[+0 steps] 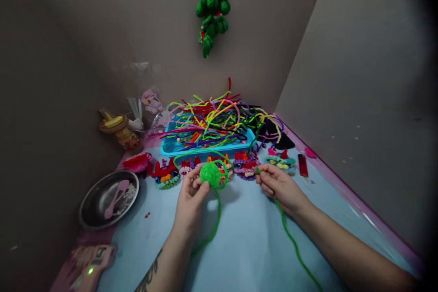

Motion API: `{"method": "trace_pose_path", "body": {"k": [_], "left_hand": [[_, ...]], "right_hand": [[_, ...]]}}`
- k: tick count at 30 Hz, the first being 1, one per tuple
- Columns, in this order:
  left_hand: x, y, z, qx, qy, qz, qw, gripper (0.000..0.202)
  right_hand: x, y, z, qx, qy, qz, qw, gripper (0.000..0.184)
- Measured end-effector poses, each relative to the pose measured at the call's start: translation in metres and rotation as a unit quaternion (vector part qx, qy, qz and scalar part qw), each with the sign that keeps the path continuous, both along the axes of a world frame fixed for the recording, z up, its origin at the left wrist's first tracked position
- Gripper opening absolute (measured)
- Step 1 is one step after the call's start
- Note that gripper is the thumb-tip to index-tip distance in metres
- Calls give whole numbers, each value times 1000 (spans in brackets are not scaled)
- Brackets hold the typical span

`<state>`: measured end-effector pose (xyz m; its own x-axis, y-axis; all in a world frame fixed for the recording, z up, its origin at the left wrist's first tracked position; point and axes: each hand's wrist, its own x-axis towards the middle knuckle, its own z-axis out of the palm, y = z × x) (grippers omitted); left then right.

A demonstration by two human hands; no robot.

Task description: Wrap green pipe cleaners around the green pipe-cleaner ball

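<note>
My left hand (191,191) is closed around a bright green coiled fuzzy ball (210,175), which looks wound from pipe cleaner. Loose green loops stand off the ball's right side, and one green strand (218,219) hangs below it toward the table. To the right, my right hand (278,187) pinches the end of a green pipe cleaner (290,237), whose length trails down past the wrist to the bottom edge. The hands are apart, above the light blue table cover (246,246). Just behind them is a row of several colourful pipe-cleaner figures (166,173).
A blue tray (208,151) heaped with pipe cleaners (212,121) stands at the back. A metal bowl (91,205) with a pink scoop (116,198) and a pink glue gun-like device (92,260) sit left. A red lighter-like object (303,165) lies right. Green ornaments (212,7) hang above.
</note>
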<state>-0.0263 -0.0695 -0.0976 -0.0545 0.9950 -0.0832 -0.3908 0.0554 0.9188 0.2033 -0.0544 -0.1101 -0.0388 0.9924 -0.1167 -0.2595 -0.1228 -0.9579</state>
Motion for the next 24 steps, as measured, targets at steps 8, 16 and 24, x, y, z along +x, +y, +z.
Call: {"method": "trace_pose_path", "body": {"k": [8,16,24], "left_hand": [[-16,7,8,-11,-61,28,998,49],[-21,8,0,29,55,80,995,45],[-16,2,3,78,215,78,970,29]], "right_hand": [[-43,25,65,145,-159,109,970,19],[-80,22,66,197,-234,152,940,9],[-64,22,70,320,-352,92,875,11]]}}
